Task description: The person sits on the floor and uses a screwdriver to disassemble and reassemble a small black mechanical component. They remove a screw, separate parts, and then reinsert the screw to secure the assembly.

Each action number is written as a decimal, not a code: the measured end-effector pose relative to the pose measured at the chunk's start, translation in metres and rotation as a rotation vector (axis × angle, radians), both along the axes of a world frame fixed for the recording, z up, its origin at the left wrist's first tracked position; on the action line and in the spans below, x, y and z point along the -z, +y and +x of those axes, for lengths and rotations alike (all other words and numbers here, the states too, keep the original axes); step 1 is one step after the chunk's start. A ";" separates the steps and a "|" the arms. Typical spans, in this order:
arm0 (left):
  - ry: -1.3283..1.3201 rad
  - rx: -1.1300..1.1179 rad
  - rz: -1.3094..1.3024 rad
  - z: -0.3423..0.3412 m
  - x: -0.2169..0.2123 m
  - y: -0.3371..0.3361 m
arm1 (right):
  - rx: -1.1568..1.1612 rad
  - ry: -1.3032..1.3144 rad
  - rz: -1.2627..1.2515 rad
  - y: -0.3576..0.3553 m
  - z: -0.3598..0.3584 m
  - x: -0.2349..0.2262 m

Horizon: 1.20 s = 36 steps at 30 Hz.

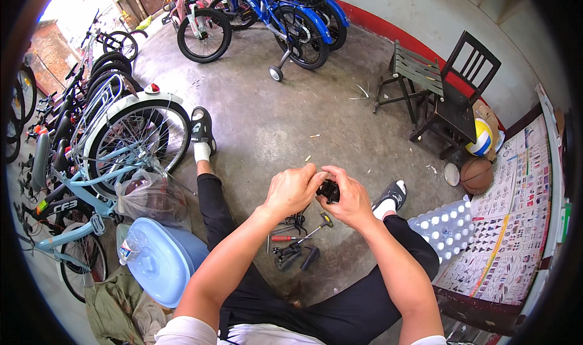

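Observation:
My left hand point(291, 191) and my right hand point(347, 200) meet in front of me, above the floor between my legs. Between their fingers is a small black part point(329, 191), its kind hard to make out because the fingers cover much of it. Both hands are closed around its edges. On the floor just below lie a red-handled screwdriver point(281, 239), a screwdriver with a yellow and black handle point(327, 219), and several black parts, among them a short black cylinder-like piece point(310, 258). A dark tangled part point(296, 222) is partly hidden behind my left wrist.
Left of me stand a pale blue bicycle point(91, 187), a lidded blue plastic tub point(159, 261) and a clear bag point(152, 198). Wrapped bottles point(444, 226), a basketball point(477, 175) and a dark chair point(452, 114) are at the right. Blue bicycles point(273, 17) stand at the back.

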<state>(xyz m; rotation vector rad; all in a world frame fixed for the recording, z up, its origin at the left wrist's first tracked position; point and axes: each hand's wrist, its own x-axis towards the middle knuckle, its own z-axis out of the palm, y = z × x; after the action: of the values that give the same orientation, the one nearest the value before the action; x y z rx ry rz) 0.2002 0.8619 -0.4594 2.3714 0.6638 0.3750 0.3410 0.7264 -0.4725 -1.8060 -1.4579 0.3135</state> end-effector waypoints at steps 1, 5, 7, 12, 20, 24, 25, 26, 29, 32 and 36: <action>-0.016 -0.005 -0.040 -0.002 -0.004 0.000 | 0.000 0.007 -0.005 0.000 -0.001 0.002; -0.051 0.035 -0.055 -0.005 -0.001 -0.001 | -0.002 0.016 -0.064 0.002 -0.004 -0.004; -0.039 0.040 -0.020 -0.003 0.005 -0.001 | -0.006 0.003 -0.035 0.002 -0.004 0.001; -0.014 0.009 0.020 0.000 0.006 -0.005 | 0.003 0.015 -0.027 0.001 -0.002 0.005; -0.064 -0.013 0.055 -0.001 0.002 -0.011 | 0.011 0.051 0.019 0.003 -0.001 0.002; -0.022 0.006 0.092 0.001 0.007 -0.007 | 0.019 0.048 -0.005 0.002 -0.002 0.003; -0.020 0.001 0.102 0.002 0.008 -0.008 | 0.023 0.047 -0.011 0.002 -0.002 0.003; -0.016 -0.003 0.113 0.003 0.008 -0.008 | 0.027 0.046 -0.017 0.001 -0.002 0.003; 0.008 -0.056 0.126 0.002 0.003 -0.010 | 0.036 0.076 -0.027 0.001 0.001 -0.001; -0.008 -0.085 0.062 0.001 -0.009 -0.016 | 0.042 0.056 0.002 0.001 -0.001 0.000; -0.051 -0.017 0.087 0.001 0.010 -0.011 | 0.011 0.026 -0.003 0.002 -0.002 0.003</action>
<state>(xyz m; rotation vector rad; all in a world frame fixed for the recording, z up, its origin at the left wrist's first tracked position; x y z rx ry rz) 0.2014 0.8506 -0.4692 2.4312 0.6567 0.4791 0.3393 0.7286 -0.4754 -1.8052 -1.4302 0.3323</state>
